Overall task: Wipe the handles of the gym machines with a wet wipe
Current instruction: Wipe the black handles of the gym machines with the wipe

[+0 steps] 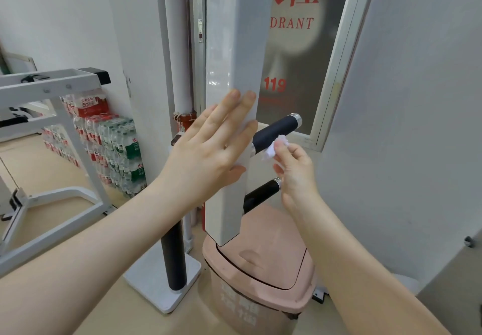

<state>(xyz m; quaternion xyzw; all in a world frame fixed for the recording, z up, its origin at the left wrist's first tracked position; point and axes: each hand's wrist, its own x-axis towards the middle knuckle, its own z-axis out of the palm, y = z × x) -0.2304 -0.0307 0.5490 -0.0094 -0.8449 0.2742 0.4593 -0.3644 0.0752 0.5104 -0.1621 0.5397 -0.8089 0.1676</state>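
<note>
A: What is the left hand [208, 149] doing?

B: It is lying flat against the white post [234, 79], fingers spread and pointing up, thumb curling round the post's near edge. It is bracing there, not gripping anything.

A: And the right hand [294, 170]?

B: It is pinching a crumpled white wipe [273, 147] between thumb and fingertips, closed tight on it. The wipe is pressing against the underside of the upper handle [276, 131], near where that handle is joining the post.

A: Which handle is that?

B: A black grip with a silver end cap, sticking out to the right of the post and tilting upward. A second, lower handle [260, 194] is sitting beneath it, its silver cap just beside the right wrist; I cannot tell whether the two are touching.

A: What else is showing?

B: A pink bin [260, 282] is standing right under the post's lower end. A red-lettered hydrant cabinet [300, 48] is sitting behind the handles. At the left, packs of bottled water [112, 147] are stacking against the wall, behind a grey machine frame [52, 87].
</note>
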